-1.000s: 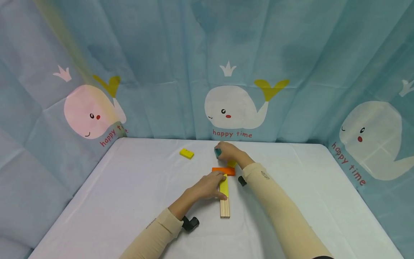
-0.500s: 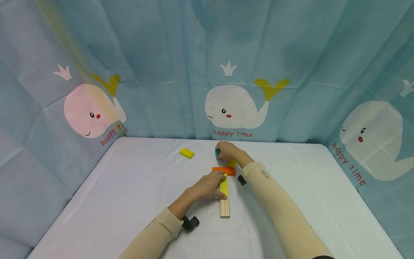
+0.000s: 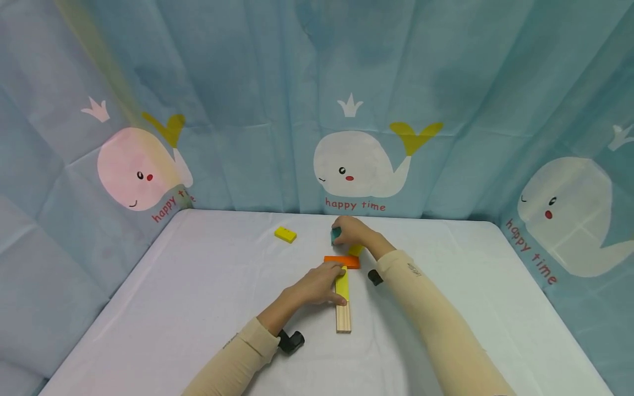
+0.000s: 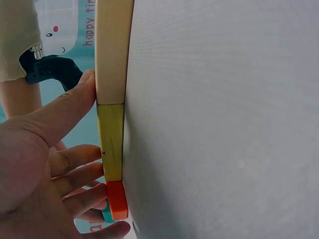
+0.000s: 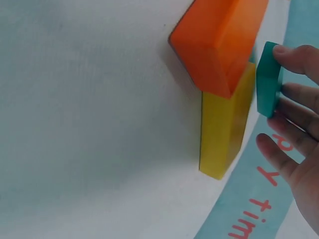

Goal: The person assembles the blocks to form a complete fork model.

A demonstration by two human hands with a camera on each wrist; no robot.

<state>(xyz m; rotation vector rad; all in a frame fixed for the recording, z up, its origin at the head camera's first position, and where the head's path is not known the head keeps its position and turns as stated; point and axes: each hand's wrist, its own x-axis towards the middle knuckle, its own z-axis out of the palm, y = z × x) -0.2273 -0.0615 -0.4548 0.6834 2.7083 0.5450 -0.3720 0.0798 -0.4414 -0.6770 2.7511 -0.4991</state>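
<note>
Green block is pinched in the right hand beyond the orange block, while the left hand lies spread along the near yellow block. If the right hand dips carelessly, it could push the middle yellow block out of line.

We see blue fabric printed with whales and crowns hanging round a white-covered table

Yellow blocks numbered three, at ten, one and six o'clock from the single orange block; plain wooden block, one; teal block, at least one; printed whales, three.
</note>
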